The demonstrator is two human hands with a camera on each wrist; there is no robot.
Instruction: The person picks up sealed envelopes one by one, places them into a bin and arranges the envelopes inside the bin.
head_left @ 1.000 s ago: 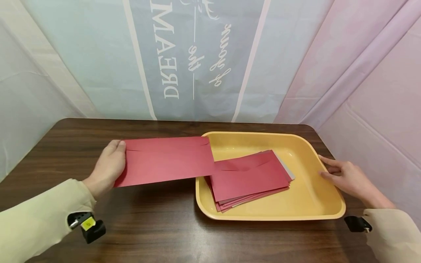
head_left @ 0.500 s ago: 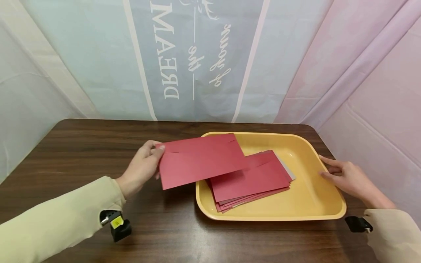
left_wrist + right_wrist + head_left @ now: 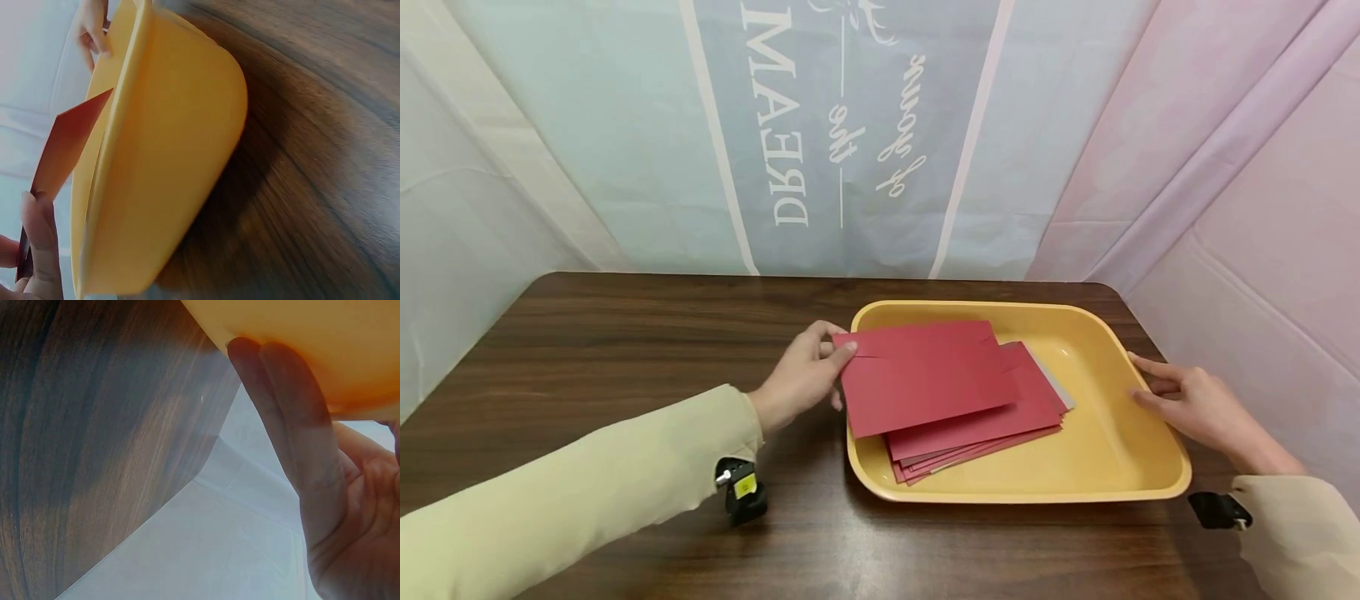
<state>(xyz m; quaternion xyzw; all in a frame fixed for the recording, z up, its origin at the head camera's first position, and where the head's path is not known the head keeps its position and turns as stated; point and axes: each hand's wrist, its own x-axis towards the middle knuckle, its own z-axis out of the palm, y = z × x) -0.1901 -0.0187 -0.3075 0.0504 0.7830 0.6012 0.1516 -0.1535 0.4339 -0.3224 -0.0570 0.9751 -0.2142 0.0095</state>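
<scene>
My left hand [image 3: 802, 375] pinches a red envelope [image 3: 928, 375] at its left end, thumb on top. The envelope is tilted above the left part of a yellow plastic basin [image 3: 1120, 433], over a stack of red envelopes [image 3: 973, 433] lying inside. Seen in the left wrist view, the held envelope [image 3: 70, 140] reaches over the rim of the basin [image 3: 169, 137]. At the basin's right end, my right hand [image 3: 1202, 412] holds the wall at the rim. In the right wrist view, fingers [image 3: 300, 406] lie against the outside of the basin [image 3: 294, 325].
Everything stands on a dark wood-grain table [image 3: 625, 350]. A pale cloth with mirrored lettering [image 3: 842, 142] hangs behind it, and pinkish cloth [image 3: 1262, 250] closes the right side. A grey-white edge [image 3: 1054, 379] shows at the right of the envelope stack.
My left hand has carried the red envelope rightward, from beside the basin to above the stack inside it. The right hand and the basin have stayed almost still.
</scene>
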